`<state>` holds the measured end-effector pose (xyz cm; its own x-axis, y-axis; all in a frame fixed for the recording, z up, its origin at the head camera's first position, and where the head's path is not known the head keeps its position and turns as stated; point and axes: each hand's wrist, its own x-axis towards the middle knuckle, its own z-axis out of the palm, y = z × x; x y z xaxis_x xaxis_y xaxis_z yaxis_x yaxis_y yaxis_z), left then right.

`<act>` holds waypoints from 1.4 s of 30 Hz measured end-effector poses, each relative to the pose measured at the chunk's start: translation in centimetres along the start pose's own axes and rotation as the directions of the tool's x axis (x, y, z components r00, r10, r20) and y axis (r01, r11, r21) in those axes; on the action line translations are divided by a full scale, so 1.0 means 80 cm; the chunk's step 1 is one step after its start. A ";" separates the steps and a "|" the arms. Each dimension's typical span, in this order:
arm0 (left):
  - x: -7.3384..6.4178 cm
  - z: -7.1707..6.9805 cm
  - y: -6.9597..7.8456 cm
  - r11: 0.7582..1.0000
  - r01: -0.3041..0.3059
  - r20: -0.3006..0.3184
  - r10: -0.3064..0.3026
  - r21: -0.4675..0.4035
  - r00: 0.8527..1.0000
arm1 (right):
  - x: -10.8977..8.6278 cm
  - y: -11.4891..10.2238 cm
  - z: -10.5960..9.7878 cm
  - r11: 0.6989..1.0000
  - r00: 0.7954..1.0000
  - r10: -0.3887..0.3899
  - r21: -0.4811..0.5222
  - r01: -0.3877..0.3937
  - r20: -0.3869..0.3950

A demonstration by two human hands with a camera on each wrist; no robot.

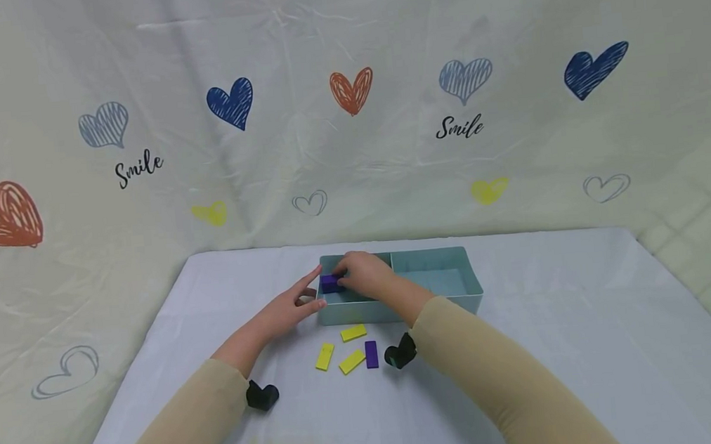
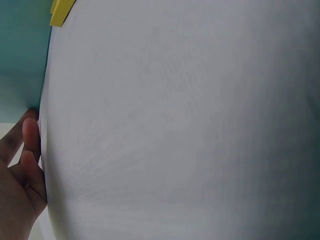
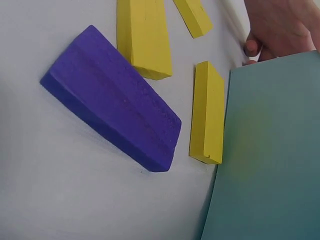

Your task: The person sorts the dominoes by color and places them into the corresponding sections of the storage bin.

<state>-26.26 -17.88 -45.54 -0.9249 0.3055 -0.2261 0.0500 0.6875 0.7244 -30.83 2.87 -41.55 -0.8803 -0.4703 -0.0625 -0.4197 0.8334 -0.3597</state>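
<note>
A light teal box (image 1: 439, 305) with two compartments stands across the table. My right hand (image 1: 366, 274) reaches into its left compartment, and its bent fingers pinch a purple block (image 1: 329, 285) near the left end wall. The left hand (image 1: 284, 313) spans the box's left end from outside, thumb at the front corner and index finger stretched toward the back corner. The left wrist view shows the left hand's fingers (image 2: 31, 134) against the end of the box. Another purple block (image 3: 112, 100) lies on the table in front.
Three yellow blocks, a left one (image 1: 325, 356), a back one (image 1: 353, 333) and a front one (image 1: 352, 362), lie on the white cloth before the box. The right compartment (image 1: 433, 278) has a divider at its left. A printed curtain hangs behind the table.
</note>
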 end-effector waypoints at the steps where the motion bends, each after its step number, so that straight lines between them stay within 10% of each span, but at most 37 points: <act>1: 0.000 0.000 0.000 1.000 0.000 0.001 0.000 -0.001 1.000 | 0.000 0.000 0.000 1.000 1.000 0.001 -0.001 -0.001 0.001; 42: 0.000 -0.001 -0.001 1.000 -0.002 0.002 0.002 0.008 1.000 | -0.003 0.003 -0.001 1.000 1.000 -0.004 0.011 0.004 0.007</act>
<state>-26.30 -17.97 -45.57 -0.9241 0.3082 -0.2259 0.0547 0.6919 0.7200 -30.75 3.24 -41.55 -0.8771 -0.4754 -0.0677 -0.4206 0.8285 -0.3697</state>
